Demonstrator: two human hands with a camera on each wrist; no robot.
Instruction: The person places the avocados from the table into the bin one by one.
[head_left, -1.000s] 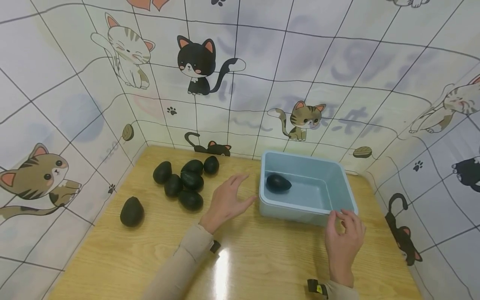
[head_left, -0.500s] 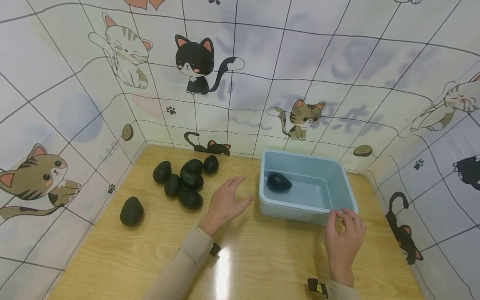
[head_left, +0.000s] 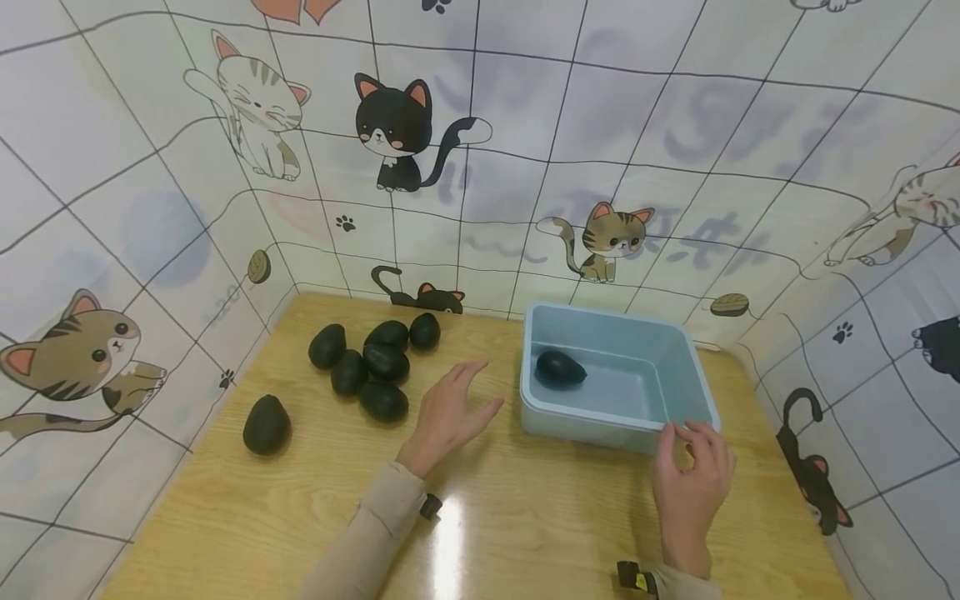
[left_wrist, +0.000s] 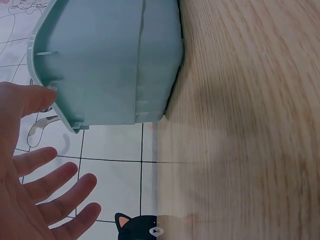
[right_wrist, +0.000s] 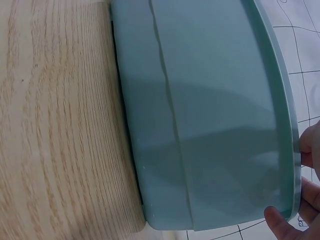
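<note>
A dark avocado (head_left: 560,367) lies in the left part of the light blue plastic bin (head_left: 622,421). To the bin's left, my left hand (head_left: 447,417) is spread above the table with nothing in it. Its thumb (left_wrist: 37,98) overlaps the bin's rim in the left wrist view, though the head view shows a small space between them. At the front right corner, my right hand (head_left: 693,487) holds the bin's rim, with one fingertip (right_wrist: 280,224) against the outer wall and the thumb partly behind the rim. Several more avocados (head_left: 386,362) cluster left of my left hand.
A single avocado (head_left: 266,425) stands apart near the left edge of the wooden table (head_left: 525,517). A wall covering (head_left: 495,142) printed with cats and grid lines encloses the table at the back and both sides. The bin stands near the back wall.
My left hand has drawn back very slightly from the bin. The right hand, the bin and the avocados stay where they were; the head view shifts a little.
</note>
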